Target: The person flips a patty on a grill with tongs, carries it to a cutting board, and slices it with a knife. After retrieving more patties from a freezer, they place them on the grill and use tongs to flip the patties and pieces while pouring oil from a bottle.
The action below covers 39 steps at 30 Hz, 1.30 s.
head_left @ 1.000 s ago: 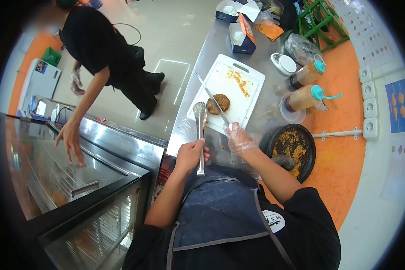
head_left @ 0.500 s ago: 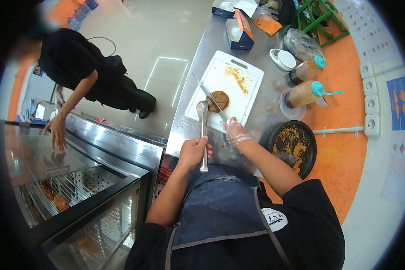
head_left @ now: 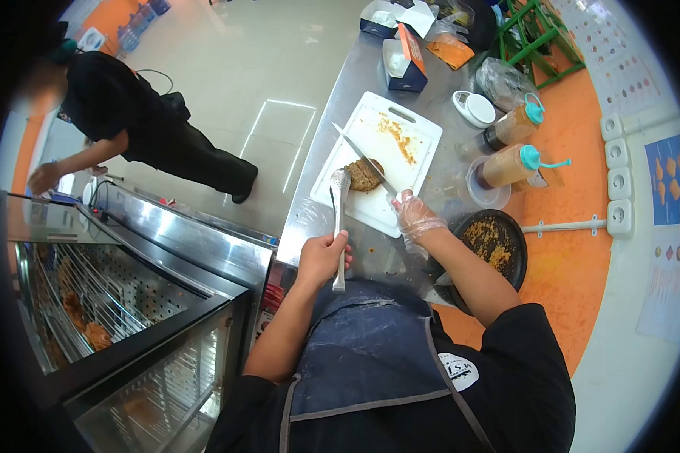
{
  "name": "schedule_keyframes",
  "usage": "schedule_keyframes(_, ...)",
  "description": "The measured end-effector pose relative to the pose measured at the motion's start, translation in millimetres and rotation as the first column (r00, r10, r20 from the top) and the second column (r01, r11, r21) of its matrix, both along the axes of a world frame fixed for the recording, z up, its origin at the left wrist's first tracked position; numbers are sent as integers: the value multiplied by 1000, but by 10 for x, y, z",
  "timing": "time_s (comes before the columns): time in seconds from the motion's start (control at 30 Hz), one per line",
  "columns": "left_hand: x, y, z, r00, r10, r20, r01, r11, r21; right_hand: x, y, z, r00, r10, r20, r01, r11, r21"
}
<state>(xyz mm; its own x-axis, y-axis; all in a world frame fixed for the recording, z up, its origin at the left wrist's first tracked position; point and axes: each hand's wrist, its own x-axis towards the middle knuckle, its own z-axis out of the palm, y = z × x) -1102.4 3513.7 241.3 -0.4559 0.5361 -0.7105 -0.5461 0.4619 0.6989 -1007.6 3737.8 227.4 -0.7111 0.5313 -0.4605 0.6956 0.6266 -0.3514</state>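
Note:
My left hand [head_left: 324,257] is closed around metal tongs [head_left: 338,226], whose perforated head touches or hangs just over the left edge of a brown patty [head_left: 363,175]. In a clear plastic glove, my right hand [head_left: 417,217] grips the handle of a knife [head_left: 353,143]. The blade slants across the patty towards the upper left, and a line shows on the patty's surface. Under the patty is a white cutting board [head_left: 423,147] with orange-brown crumbs [head_left: 398,140] near its handle slot.
Right of the board are a black pan [head_left: 517,260] with crumbs, squeeze bottles [head_left: 499,164] and a white scale [head_left: 474,109]. Open boxes [head_left: 406,74] stand at the table's far end. On the left, a co-worker [head_left: 128,113] stands behind a glass display case [head_left: 174,291] holding fried pieces.
My right hand and the knife have shifted slightly right and down over the patty. The co-worker's hand has moved left and up, and the case's glass panel has moved back.

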Motion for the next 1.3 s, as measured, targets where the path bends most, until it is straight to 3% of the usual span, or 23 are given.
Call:
schedule_keyframes(0.03,4,-2,24,999,2,-50,-2,1000,-10,-39,-20,112,996,21,82,-23,999,22)
schedule_keyframes(0.2,-35,-30,115,984,-78,-161,64,994,-87,-162,-26,380,987,-33,159,42,998,-55)
schedule_keyframes(0.37,-56,-48,166,962,-135,-238,103,985,-141,-207,9,317,976,-49,213,73,991,-108)
schedule_keyframes(0.47,-64,-62,128,958,-141,-251,109,985,-137,-167,-5,142,975,-62,215,78,994,-71)
schedule_keyframes(0.53,-46,-83,71,955,-147,-258,113,983,-143,-41,30,-223,993,-112,42,115,989,-96)
schedule_keyframes(0.57,-49,-85,58,950,-150,-274,115,983,-140,-72,42,-211,994,-106,39,110,989,-98)
schedule_keyframes(0.63,-32,-111,83,951,-158,-267,121,981,-149,-69,57,-160,989,-109,97,121,986,-119)
schedule_keyframes(0.73,-38,-88,108,958,-133,-254,101,986,-133,2,12,-157,996,-88,-2,87,993,-76)
schedule_keyframes(0.97,-4,-136,39,989,-33,-143,23,998,-66,130,-51,-7,986,-164,-39,160,983,-84)
schedule_keyframes(1.07,19,-168,-27,994,73,-86,-73,997,-3,305,-238,-95,977,-74,-201,65,996,-54)
schedule_keyframes(1.13,33,-217,-100,991,114,-72,-114,993,-2,266,-471,254,999,-43,24,46,987,-156)
schedule_keyframes(1.3,65,-348,-116,984,172,-36,-172,985,8,324,-599,5,999,-32,17,34,984,-173)
